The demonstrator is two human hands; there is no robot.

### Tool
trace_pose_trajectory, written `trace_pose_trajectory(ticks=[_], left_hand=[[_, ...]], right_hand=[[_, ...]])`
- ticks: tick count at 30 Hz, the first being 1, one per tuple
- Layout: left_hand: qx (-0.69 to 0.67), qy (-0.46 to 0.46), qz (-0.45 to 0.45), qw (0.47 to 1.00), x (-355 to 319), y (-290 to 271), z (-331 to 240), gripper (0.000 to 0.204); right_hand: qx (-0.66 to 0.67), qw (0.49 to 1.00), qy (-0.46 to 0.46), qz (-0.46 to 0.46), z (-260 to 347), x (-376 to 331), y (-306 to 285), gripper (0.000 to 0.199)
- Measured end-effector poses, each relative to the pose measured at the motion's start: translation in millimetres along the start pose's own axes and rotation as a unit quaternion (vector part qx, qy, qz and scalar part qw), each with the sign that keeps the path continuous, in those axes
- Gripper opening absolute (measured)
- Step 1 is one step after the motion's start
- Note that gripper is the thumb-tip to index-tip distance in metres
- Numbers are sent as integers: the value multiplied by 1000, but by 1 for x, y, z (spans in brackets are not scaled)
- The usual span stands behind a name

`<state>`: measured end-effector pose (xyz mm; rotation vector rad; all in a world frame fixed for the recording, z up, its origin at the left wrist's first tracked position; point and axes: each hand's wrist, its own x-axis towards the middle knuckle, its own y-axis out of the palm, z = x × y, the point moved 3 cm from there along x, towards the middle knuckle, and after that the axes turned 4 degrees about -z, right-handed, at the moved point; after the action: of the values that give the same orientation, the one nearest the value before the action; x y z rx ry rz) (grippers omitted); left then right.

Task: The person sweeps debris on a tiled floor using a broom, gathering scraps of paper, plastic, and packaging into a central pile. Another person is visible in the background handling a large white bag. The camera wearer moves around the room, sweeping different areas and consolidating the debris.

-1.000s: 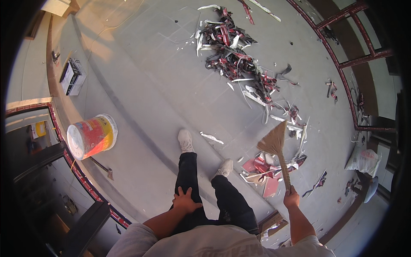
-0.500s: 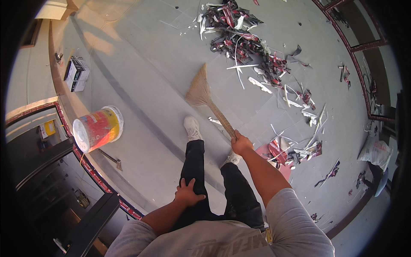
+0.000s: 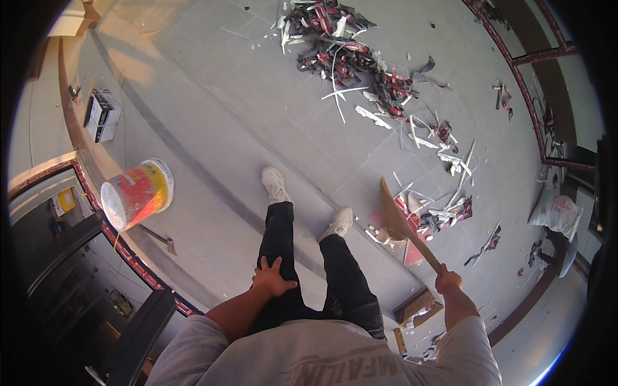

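Observation:
My right hand [image 3: 449, 280] is closed round the handle of a straw broom [image 3: 400, 222], held out to my right. The bristles rest by a small heap of red, white and dark scraps [image 3: 444, 215], partly over a flat red piece [image 3: 414, 253]. My left hand [image 3: 273, 278] lies on my left thigh with its fingers spread, holding nothing. Farther off, a long pile of torn red, black and white strips [image 3: 360, 61] stretches across the grey floor.
A red and yellow bucket [image 3: 138, 193] lies on its side at the left, with a hatchet-like tool [image 3: 159, 240] near it. Behind stands a white and black box [image 3: 103, 116]. A red-edged frame borders the left. At right there is a clear plastic bag [image 3: 557, 213].
My right hand has carried the broom right and back toward me; its bristles moved from the open floor to the small scrap heap. My left hand stays on the thigh.

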<state>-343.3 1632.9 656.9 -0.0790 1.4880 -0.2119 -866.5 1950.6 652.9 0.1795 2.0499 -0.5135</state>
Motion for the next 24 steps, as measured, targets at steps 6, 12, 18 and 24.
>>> trace_pose_trajectory(ticks=[6,12,18,24], left_hand=[[-16,8,2,1000,-4,-42,12,106],[-115,60,-54,990,-3,-106,43,97],[-171,183,-176,952,21,-201,78,65],[-195,141,-191,952,26,-301,157,55]], right_hand=[[103,988,107,-49,8,-91,13,44],[198,969,67,-136,66,-158,-116,63],[180,962,27,-202,134,-162,-279,49],[288,952,38,-100,182,-120,-396,45]])
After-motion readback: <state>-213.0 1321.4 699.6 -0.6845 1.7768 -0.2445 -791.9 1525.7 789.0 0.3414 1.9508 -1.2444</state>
